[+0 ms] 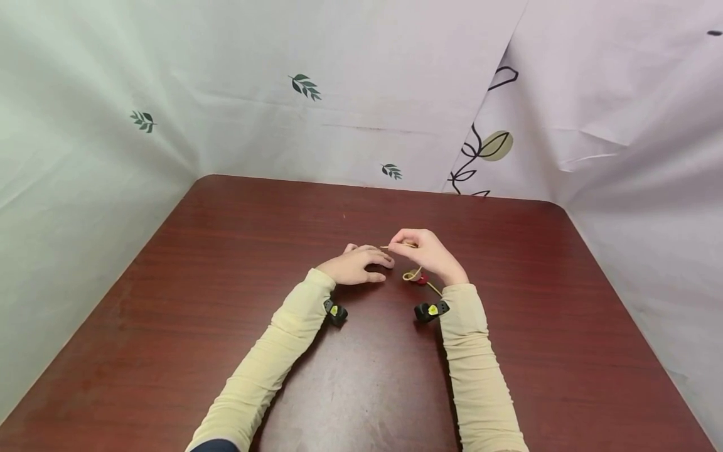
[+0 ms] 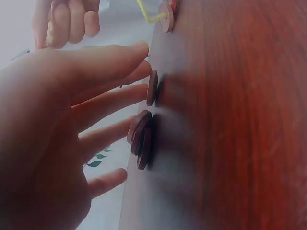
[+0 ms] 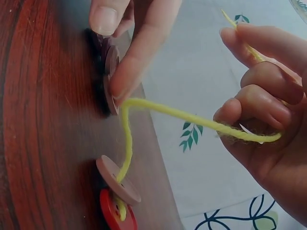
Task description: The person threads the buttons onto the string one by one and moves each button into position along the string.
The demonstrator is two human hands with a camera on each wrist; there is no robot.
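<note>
My right hand (image 1: 427, 252) pinches a yellow cord (image 3: 182, 115) between thumb and forefinger, and a short free end sticks out past the fingertips. The other fingers curl in, with more of the cord running across them. From there it drops through a pale pink button (image 3: 115, 177) and a red button (image 3: 109, 211), which lie together on the table. My left hand (image 1: 361, 264) reaches low over the tabletop, its fingers mostly extended. One fingertip is right at a single loose button (image 2: 152, 88); others reach a small cluster of dark buttons (image 2: 139, 136).
The reddish-brown wooden table (image 1: 226, 301) spreads around both hands. White cloth with leaf prints (image 1: 237, 75) hangs behind it and along the sides. Each wrist wears a small black camera, the left camera (image 1: 337, 312) and the right camera (image 1: 427, 311).
</note>
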